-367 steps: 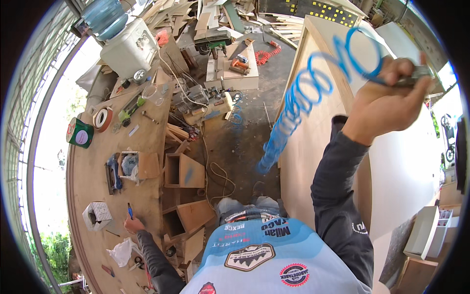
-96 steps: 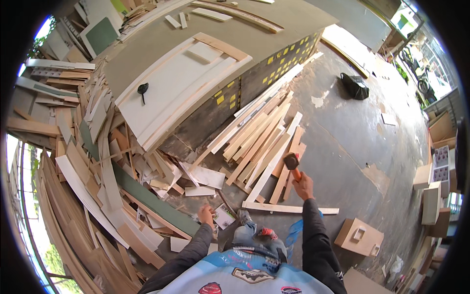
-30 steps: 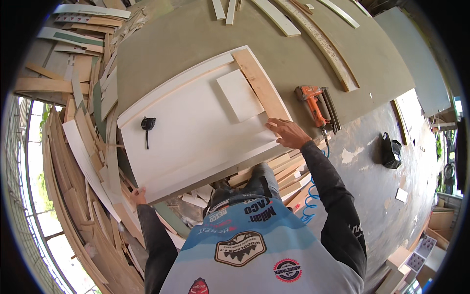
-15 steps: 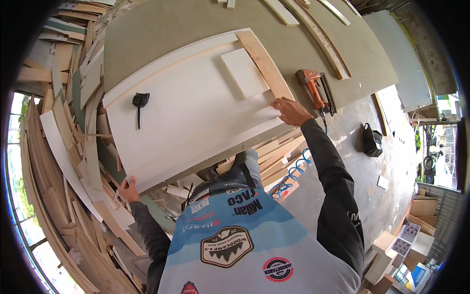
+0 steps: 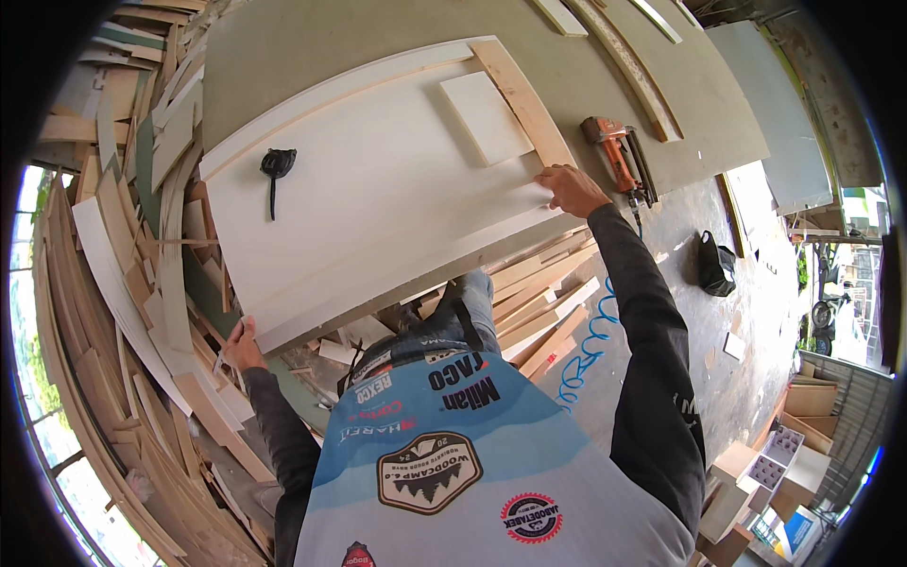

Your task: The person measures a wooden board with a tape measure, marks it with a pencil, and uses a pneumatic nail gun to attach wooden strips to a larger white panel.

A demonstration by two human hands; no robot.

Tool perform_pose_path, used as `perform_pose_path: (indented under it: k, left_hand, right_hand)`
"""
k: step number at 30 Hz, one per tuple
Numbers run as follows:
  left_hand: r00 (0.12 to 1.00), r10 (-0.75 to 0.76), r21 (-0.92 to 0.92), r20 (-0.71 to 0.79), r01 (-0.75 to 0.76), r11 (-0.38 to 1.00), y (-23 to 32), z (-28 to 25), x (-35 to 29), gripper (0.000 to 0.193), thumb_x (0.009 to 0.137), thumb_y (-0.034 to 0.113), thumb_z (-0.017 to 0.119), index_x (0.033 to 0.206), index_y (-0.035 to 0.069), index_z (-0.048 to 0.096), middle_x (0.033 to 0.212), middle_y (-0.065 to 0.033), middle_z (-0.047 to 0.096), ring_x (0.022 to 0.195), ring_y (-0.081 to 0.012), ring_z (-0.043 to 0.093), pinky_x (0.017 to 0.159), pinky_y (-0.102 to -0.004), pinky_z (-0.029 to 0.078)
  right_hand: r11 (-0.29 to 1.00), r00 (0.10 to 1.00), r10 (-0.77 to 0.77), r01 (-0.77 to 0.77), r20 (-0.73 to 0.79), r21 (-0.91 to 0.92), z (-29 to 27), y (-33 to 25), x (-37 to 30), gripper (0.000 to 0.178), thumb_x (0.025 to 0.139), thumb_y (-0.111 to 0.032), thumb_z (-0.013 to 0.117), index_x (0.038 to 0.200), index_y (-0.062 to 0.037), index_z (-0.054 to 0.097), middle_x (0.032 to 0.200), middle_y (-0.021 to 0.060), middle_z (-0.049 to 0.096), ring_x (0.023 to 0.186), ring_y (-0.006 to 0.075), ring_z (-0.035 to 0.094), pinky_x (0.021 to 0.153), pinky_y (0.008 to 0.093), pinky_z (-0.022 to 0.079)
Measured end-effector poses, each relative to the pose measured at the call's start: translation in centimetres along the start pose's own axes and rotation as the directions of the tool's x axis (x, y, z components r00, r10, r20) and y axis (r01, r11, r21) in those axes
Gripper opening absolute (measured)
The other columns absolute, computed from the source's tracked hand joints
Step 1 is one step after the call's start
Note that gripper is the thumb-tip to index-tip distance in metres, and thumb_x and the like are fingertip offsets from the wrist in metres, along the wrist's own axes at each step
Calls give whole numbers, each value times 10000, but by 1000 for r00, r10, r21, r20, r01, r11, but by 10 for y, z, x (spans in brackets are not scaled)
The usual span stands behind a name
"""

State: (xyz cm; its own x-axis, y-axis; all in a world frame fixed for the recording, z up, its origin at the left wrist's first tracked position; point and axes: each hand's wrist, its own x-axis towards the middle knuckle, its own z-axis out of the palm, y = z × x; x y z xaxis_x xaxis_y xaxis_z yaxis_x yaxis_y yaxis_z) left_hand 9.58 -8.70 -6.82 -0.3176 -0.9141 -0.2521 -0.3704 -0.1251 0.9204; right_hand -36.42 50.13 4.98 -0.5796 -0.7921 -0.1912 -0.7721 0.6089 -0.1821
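Note:
A white rectangular panel [image 5: 350, 203] lies on the worktable in front of me, with a long white strip [image 5: 406, 265] along its near edge. At the near left corner, my left hand [image 5: 244, 348] is closed round the strip's end. My right hand [image 5: 574, 192] is closed on the strip's other end, fingertips over its top, close to a bare wooden crosspiece [image 5: 521, 99] on the panel's right side. Beside that crosspiece lies a small white board [image 5: 487, 118]. A black tape measure [image 5: 277, 163] with a strap rests on the panel's left part.
An orange nail gun [image 5: 616, 156] lies right of the panel on the greenish table [image 5: 378, 28]; a blue coiled hose [image 5: 597, 326] hangs below it. Wood offcuts [image 5: 142, 283] pile up at left. A black bag [image 5: 716, 265] sits on the floor at right.
The view has shifted slightly, so the panel and tools appear higher. Both hands stay at the strip's two ends. The blue hose hangs a little differently.

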Motion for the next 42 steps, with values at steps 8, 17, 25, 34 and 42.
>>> perform_pose_path:
  k: [8, 17, 25, 34, 42]
  left_hand:
    - [1000, -4, -51, -11, 3, 999, -9, -1, 6, 375, 892, 101, 792, 1197, -98, 701, 1098, -138, 739, 965, -176, 677, 921, -288, 520]
    - [995, 42, 198, 88, -59, 978, 14, -4, -5, 349, 918, 155, 760, 1186, -66, 723, 1114, -128, 739, 1000, -189, 681, 953, -312, 509]
    - [978, 150, 494, 143, -202, 846, 8, -11, 8, 390, 797, 316, 803, 1102, 74, 776, 966, -186, 766, 926, -324, 745, 858, -380, 558]
    - [997, 20, 617, 79, -65, 784, 49, -3, -18, 441, 764, 356, 836, 1141, 133, 784, 992, -148, 774, 984, -327, 723, 921, -412, 546]
    - [999, -1, 649, 48, -31, 761, 54, 1, -28, 432, 770, 343, 823, 1158, 159, 781, 986, -135, 774, 979, -335, 712, 924, -420, 538]
  right_hand:
    - [999, 999, -4, 6, 46, -38, 1, 6, 4, 533, 683, -46, 823, 1200, -43, 696, 1106, 110, 699, 1070, 347, 656, 945, 443, 525]
    - [989, 993, -97, 103, 62, -107, -2, 6, 9, 477, 664, -79, 824, 1110, -17, 668, 1056, 144, 677, 1021, 372, 648, 926, 455, 518]
    - [998, 992, -30, 38, 125, -58, -12, -11, 12, 512, 631, -75, 851, 1112, -23, 683, 1019, 146, 674, 986, 372, 636, 902, 454, 516]
    - [1000, 997, -17, 16, 75, 11, -11, -11, 11, 577, 615, -42, 843, 1170, -23, 687, 1015, 137, 665, 951, 361, 620, 893, 460, 511]
    - [999, 997, -8, 5, 81, 39, -11, -9, 9, 588, 596, -34, 843, 1155, -19, 661, 963, 147, 642, 945, 359, 608, 862, 465, 483]
